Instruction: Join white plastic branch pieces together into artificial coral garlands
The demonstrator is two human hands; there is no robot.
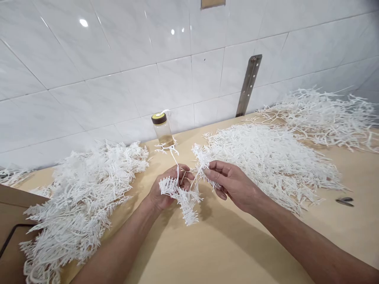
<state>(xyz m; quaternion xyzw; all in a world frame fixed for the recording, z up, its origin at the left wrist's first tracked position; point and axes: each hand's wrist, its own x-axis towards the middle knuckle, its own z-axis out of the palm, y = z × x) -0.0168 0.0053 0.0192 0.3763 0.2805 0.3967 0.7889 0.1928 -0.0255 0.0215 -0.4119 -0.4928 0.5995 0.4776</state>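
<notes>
Above the middle of the table, my left hand (166, 187) is closed around the stem of a white plastic artificial branch (186, 205). Its bristly, needle-like tips hang below the fingers, and a thin forked twig (173, 152) sticks up past them. Close by on the right, my right hand (232, 181) pinches another bristly white sprig (203, 157) between thumb and fingers. The stem of this sprig points toward my left hand. Whether the two pieces are joined is hidden by the fingers.
A large heap of white sprigs (85, 193) lies at left beside a cardboard box (13, 213). More sprigs (266, 161) and bare branches (328, 118) lie at right. A dark-lidded jar (162, 132) stands near the tiled wall; a metal bracket (249, 85) leans there. Small dark objects (345, 201) lie far right.
</notes>
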